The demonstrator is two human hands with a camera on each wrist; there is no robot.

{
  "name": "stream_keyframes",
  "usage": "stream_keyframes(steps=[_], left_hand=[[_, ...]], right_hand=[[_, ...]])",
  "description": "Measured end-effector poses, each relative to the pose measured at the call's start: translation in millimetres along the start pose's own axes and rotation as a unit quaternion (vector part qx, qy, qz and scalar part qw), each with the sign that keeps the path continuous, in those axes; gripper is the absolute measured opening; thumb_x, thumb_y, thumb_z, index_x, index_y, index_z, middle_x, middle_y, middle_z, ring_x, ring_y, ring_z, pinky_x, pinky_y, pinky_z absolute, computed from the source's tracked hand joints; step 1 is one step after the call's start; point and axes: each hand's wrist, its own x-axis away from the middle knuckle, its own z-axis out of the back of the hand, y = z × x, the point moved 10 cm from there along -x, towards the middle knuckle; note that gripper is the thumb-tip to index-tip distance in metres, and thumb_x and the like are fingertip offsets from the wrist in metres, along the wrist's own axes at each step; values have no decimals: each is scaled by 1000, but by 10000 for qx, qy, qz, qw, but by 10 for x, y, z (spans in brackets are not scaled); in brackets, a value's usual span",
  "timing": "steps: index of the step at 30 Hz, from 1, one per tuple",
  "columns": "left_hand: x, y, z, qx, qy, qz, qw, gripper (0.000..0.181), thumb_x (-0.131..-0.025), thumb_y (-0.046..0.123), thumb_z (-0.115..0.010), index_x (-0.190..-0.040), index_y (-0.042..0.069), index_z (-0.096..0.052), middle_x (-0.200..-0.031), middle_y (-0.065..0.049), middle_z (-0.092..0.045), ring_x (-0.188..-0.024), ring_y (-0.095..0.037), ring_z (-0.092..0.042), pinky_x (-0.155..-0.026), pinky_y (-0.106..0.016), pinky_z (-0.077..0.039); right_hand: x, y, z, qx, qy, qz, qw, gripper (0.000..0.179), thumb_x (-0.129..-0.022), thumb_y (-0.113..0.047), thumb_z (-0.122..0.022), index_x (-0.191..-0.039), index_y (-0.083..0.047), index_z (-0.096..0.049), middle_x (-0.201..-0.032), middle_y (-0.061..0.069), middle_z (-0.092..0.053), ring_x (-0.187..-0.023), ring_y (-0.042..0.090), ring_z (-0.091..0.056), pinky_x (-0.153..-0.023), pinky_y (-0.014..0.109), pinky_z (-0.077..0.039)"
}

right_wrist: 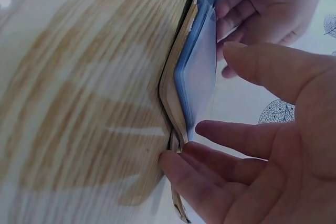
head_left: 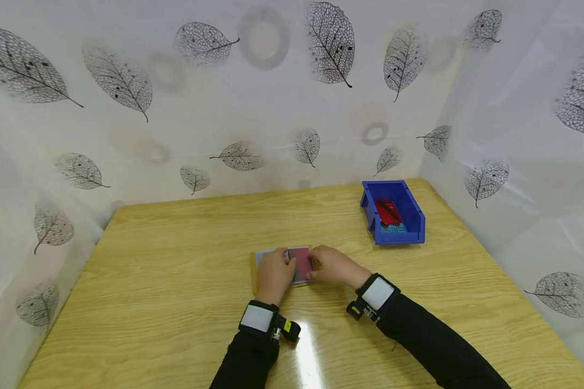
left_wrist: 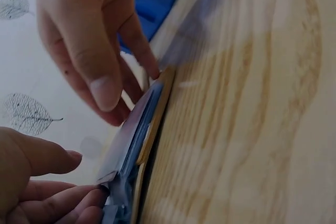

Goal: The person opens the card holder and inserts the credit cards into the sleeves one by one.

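Observation:
An opened card holder booklet [head_left: 301, 265] with a tan cover and clear plastic sleeves [right_wrist: 202, 69] lies flat on the table. A pinkish-red card shows through the sleeve on its right page. My left hand [head_left: 274, 274] rests over the left page and the middle. In the left wrist view, bent fingers of this left hand [left_wrist: 47, 182] touch the sleeves near the fold, the thumb side held apart. At the right edge, my right hand [head_left: 337, 266] has its fingers spread, with fingertips by the cover's edge and the tabletop in the right wrist view.
A blue plastic bin [head_left: 400, 237] stands toward the back right of the wooden table [head_left: 175, 302], holding red and teal flat pieces and a dark strip. White leaf-print sheeting [head_left: 272, 108] hangs behind the table and along its sides.

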Motion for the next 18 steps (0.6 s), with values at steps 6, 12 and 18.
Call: stream_keyframes(steps=[6,12,18], left_hand=[[42,113,-89,162,-434,-251,9986,38,-87,20,-71,-119,0,-67,-81,-7,-71,-68,-20,-64,-58,-35,-50],[65,160,-267,1079,-1473,-285,9828,51,-91,19,-65,-138,2,-52,-112,-18,-67,-96,-27,-65,-79,-41,-54],[19,34,-47,1027,-925,-370,9897,42,-90,15,-69,-129,2,-59,-122,-19,-64,-111,-34,-60,-93,-48,-49]], right_hand=[[-5,18,-1,673,429,-149,9967,53,-84,-32,-76,-120,4,-63,-110,18,-59,-92,28,-60,-77,42,-52],[-52,131,39,737,422,-437,9954,71,-84,-35,-75,-134,8,-50,-143,29,-41,-119,48,-49,-93,58,-46],[-118,314,26,442,2,-720,9964,93,-75,-44,-82,-140,8,-42,-146,29,-37,-126,48,-43,-102,52,-41]])
